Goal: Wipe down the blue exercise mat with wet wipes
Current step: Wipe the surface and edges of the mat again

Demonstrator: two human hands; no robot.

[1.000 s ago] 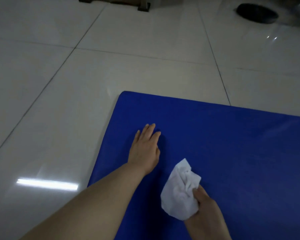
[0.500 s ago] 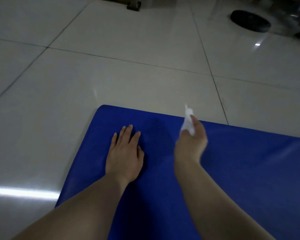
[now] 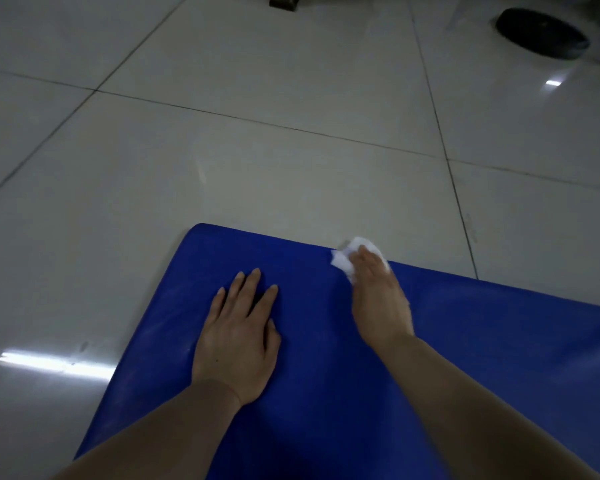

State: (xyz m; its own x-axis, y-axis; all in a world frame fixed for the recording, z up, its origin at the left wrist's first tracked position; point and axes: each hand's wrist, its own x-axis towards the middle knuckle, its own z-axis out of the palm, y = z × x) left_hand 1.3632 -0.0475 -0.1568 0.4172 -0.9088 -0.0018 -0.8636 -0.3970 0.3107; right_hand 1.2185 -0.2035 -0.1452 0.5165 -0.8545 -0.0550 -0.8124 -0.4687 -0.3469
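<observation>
The blue mat (image 3: 465, 358) is lying flat on the pale tiled floor (image 3: 257, 150), filling the lower centre and lower right of the frame, its rounded corner showing at centre; its surface is looking smooth, with faint pale streaks catching light near its left edge. The left hand (image 3: 238, 337) is resting palm-down on the mat at lower centre, fingers straight and slightly spread, holding nothing. The right hand (image 3: 381, 299) is reaching to the mat's far edge right of centre, pressing a crumpled white wipe (image 3: 343, 261) against the mat; the fingers are lying over the wipe, and I cannot tell whether they are curling round it, since the hand is covering most of it. The wipe is sticking out past the fingertips and to their left. A dark round disc (image 3: 541, 32) is sitting on the floor at upper right, well apart from the mat. A dark furniture foot (image 3: 284, 2) is showing at the top edge. Light is glaring off the tiles at lower left.
</observation>
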